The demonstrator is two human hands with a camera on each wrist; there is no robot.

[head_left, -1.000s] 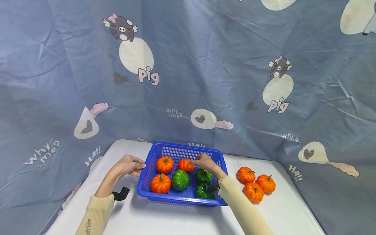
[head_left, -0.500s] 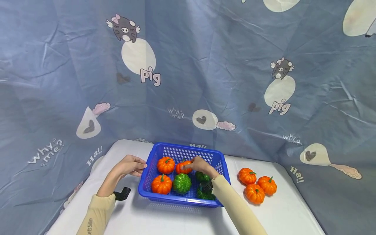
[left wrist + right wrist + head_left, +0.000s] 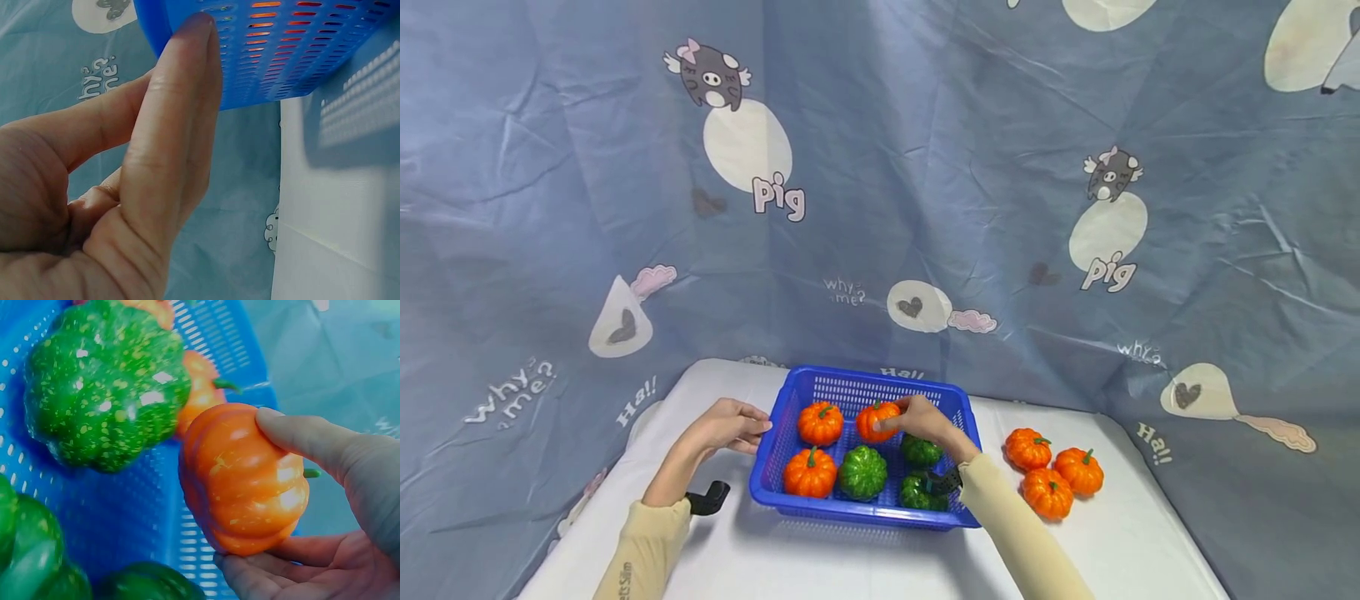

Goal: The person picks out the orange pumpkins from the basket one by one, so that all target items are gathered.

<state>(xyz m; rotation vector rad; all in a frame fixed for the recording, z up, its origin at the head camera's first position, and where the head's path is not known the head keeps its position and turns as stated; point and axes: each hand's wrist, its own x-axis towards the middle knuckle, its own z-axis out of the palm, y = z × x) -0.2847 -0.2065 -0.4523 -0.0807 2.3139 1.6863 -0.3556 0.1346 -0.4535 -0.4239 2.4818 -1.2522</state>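
Observation:
My right hand grips a small orange pumpkin with a green stem over the back middle of a blue plastic basket. In the right wrist view the thumb lies on one side of it and the fingers curl under the other. My left hand is at the basket's left side; its nearly straight fingers touch the outer wall by the rim. Inside the basket sit two more orange pumpkins at the left, a speckled green pumpkin in the middle and dark green ones at the right.
Three orange pumpkins lie together on the white-covered table, right of the basket. A blue-grey cloth with pig prints hangs behind and around the table. Black camera mounts sit on the wrists.
My right hand has reached onto the back middle pumpkin, gripped it and drawn it slightly up and to the right. The left hand has stayed at the basket's left rim.

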